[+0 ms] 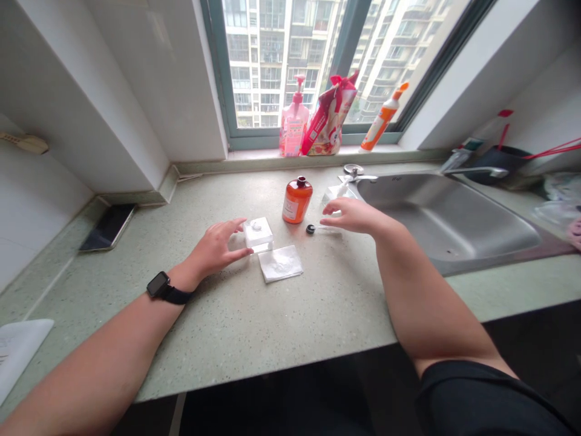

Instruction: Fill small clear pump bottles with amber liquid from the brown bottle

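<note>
Left of center frame, a person's left hand grasps a white box between thumb and fingers, beside a tissue on the table. At center right, the right hand hangs loosely curled by a black cap near an orange bottle; from here, I cannot tell whether its fingers grip the white stem.

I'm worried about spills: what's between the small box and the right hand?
The orange bottle, with a small black cap lying nearer the right hand; the head view shows both.
</note>
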Action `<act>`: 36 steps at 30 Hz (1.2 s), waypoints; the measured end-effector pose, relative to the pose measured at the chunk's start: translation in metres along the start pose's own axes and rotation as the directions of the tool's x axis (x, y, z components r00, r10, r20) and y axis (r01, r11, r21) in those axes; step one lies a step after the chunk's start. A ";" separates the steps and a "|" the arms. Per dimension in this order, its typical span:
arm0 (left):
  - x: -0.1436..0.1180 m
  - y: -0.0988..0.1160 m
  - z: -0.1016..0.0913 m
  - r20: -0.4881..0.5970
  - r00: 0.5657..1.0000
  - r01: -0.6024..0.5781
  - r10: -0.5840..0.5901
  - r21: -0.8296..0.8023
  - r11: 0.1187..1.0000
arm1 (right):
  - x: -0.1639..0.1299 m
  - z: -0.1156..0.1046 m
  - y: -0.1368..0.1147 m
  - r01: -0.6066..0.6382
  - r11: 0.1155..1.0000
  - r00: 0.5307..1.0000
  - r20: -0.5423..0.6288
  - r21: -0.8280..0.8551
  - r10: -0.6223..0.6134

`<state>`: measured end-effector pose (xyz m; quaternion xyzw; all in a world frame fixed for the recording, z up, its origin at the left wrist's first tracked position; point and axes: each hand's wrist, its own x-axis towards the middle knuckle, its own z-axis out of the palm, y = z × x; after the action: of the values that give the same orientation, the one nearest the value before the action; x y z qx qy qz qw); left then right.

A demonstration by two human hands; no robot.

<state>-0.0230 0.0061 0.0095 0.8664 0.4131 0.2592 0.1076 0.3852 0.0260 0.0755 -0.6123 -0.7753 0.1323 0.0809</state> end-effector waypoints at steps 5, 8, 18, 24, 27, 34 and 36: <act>0.001 0.000 0.000 0.015 1.000 0.019 -0.019 -0.007 1.000 | -0.007 0.001 -0.041 0.207 0.978 0.978 -0.029 -0.010 -0.207; 0.001 -0.001 0.000 0.024 1.000 0.021 -0.021 -0.016 1.000 | -0.009 0.016 -0.061 0.334 0.943 0.943 0.014 0.008 -0.334; 0.001 -0.001 0.001 0.007 1.000 -0.011 0.012 -0.020 1.000 | -0.008 0.056 -0.087 0.375 0.926 0.911 0.166 0.042 -0.377; 0.000 -0.004 0.002 0.005 1.000 -0.007 0.007 -0.014 1.000 | -0.003 0.039 -0.076 0.255 0.820 0.865 0.259 0.512 -0.430; 0.000 -0.002 0.002 0.004 1.000 -0.008 0.008 -0.022 1.000 | 0.000 0.036 -0.075 0.254 0.566 0.905 0.014 0.784 -0.425; 0.001 0.001 0.001 -0.023 1.000 -0.010 0.009 -0.033 0.999 | -0.008 0.049 -0.097 0.611 0.599 0.662 -0.749 0.518 -0.028; 0.001 0.001 0.002 -0.047 0.998 -0.038 0.036 -0.034 0.999 | -0.011 0.056 -0.102 0.626 0.692 0.592 -0.797 0.359 -0.122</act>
<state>-0.0208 0.0059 0.0089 0.8656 0.3948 0.2882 0.1083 0.2773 -0.0129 0.0532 -0.3610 -0.7084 0.1016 0.5980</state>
